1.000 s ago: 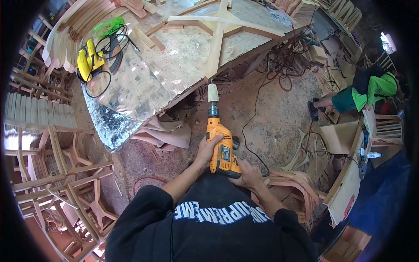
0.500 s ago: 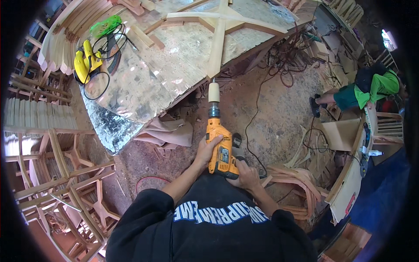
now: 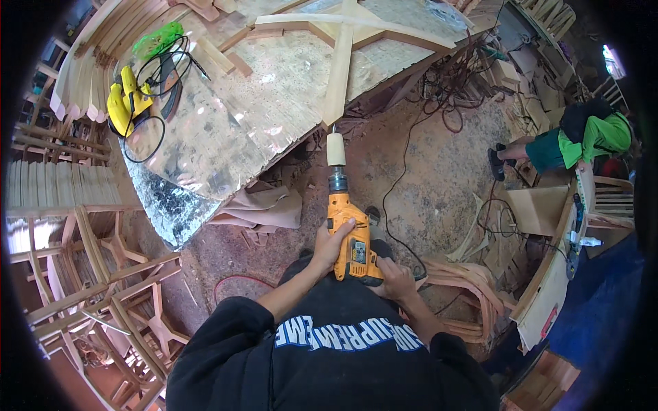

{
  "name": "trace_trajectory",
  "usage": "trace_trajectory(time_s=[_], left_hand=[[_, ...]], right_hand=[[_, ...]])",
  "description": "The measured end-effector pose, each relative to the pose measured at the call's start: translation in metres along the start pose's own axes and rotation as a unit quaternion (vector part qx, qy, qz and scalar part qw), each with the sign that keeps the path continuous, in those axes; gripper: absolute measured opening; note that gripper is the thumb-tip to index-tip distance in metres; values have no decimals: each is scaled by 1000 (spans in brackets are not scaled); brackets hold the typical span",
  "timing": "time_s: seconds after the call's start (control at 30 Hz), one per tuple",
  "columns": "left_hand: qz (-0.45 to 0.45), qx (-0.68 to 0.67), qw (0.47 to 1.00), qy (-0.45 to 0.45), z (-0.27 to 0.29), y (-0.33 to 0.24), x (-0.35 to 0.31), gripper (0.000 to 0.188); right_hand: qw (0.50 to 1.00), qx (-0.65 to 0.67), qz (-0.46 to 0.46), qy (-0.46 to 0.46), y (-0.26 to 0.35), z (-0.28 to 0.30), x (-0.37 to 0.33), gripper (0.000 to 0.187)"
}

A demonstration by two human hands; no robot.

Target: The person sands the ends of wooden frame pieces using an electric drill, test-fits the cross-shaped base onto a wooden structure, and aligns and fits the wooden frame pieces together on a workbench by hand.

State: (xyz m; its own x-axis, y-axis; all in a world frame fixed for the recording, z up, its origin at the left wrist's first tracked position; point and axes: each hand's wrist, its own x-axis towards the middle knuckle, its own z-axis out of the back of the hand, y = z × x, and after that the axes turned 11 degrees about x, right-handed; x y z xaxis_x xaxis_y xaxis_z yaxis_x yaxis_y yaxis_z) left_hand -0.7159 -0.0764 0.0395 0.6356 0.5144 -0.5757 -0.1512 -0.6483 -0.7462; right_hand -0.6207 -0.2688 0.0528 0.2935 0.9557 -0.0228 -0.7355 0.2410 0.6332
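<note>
Drill [image 3: 353, 250] in hands [image 3: 329, 246] points toward edge of table [image 3: 260, 130], floor [image 3: 439, 164] spreading right.

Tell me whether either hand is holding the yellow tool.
No: the yellow tool lies on the worktable, while the left hand and right hand both grip the orange drill.

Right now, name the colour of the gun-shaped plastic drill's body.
Orange drill body, shown clearest in the head view.
</note>
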Motion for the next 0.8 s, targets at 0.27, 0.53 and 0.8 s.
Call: trace_trajectory(time_s=[0.27,0.53,0.8], left_hand=[[7,14,1000,-7,-6,-9,-2,38],[0,-7,1000,-25,-8,1,3,40],[9,-17,999,-30,-19,-7,-2,36]], right_hand=[[1000,2,-1,-6,0,6,7,65],[1000,6,15,5,-8,8,9,70],[998,20,-21,55,-11,29,12,63]])
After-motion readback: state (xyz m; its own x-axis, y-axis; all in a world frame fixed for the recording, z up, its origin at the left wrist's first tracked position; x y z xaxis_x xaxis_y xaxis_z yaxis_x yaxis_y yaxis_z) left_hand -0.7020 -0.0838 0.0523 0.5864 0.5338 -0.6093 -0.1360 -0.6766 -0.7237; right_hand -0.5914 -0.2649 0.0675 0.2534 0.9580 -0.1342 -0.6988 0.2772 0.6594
